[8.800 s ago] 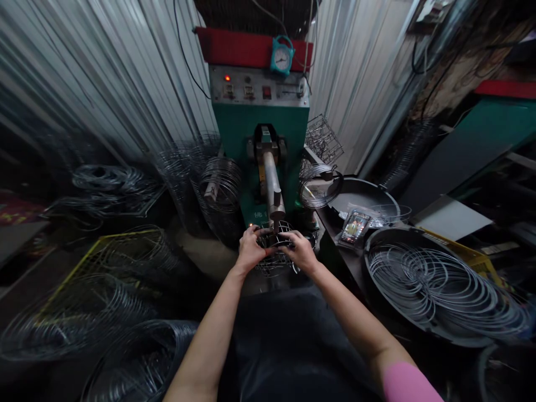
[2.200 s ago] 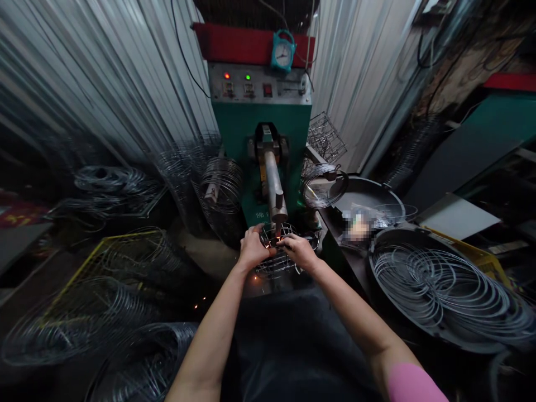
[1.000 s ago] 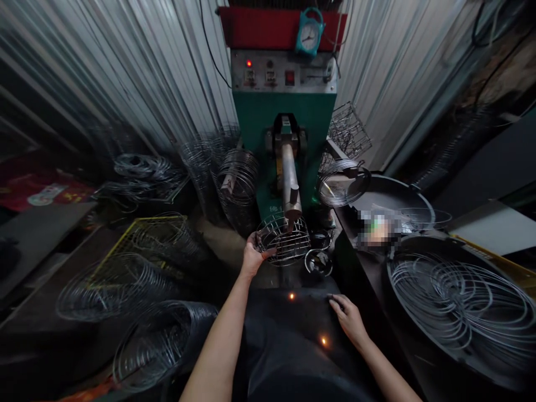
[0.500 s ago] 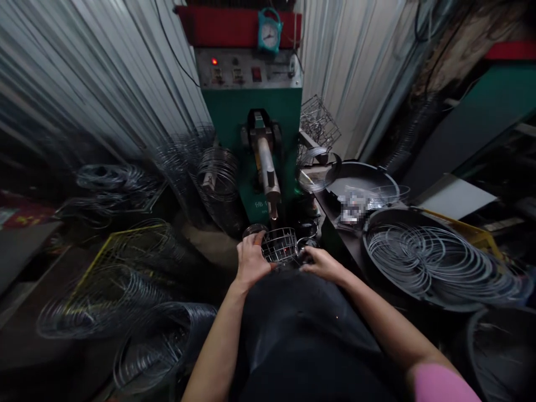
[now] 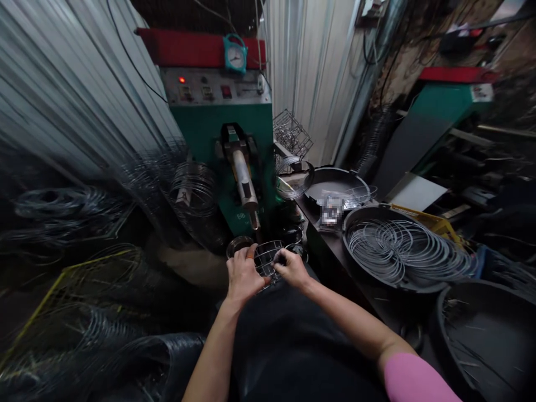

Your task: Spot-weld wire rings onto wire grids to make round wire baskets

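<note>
A small round wire basket sits low in front of me, just above my dark apron. My left hand is closed round its left side. My right hand pinches its right rim with curled fingers. Above the basket stands the green welding machine, its grey arm and electrode tip pointing down toward the basket but apart from it.
A black tub of loose wire rings lies to the right, another black tub nearer me. A phone lies by a black pan. Stacks of wire coils and a yellow-framed crate fill the left.
Both hands held the basket at the electrode amid sparks; the right hand dropped to the apron, then returned. The basket now sits lower, off the electrode, and my view has turned right.
</note>
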The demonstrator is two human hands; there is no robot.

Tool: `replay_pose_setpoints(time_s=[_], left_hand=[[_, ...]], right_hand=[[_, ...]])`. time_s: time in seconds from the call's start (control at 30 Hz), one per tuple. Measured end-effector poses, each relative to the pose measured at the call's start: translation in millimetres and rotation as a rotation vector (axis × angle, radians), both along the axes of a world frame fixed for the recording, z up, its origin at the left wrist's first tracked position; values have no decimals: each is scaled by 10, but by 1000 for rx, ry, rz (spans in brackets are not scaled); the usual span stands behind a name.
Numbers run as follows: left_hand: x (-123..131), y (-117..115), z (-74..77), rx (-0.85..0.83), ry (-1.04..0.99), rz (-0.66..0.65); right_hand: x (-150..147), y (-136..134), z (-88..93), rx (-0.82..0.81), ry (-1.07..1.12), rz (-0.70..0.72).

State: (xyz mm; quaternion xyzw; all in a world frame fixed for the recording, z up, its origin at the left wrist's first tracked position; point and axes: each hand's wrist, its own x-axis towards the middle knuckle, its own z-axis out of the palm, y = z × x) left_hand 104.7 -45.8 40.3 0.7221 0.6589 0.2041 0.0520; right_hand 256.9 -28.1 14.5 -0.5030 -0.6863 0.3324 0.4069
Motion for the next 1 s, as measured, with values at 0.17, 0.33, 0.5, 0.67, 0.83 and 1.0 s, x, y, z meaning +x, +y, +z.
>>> replay_pose_setpoints(time_s=[0.17,0.33,0.5,0.67,0.83,1.0], left_hand=[[33,9,26,-2,-44,-12],[56,3,46,-31,-50,-10],[8,25,11,-29,-43,-18],[-70,64,19,-28,-82,-36],[-138,100,38,-35,-93,-40],[-182,125,30,-55,-108,-43]], right_hand=[[18,-48,-10,105,-12,-40],[22,-27,-9,10,13,-33],[63,17,8,-93,4,85],[126,48,107,-90,-61,255],[184,96,210,-4,-168,435],[182,156,182,71,-285,478]])
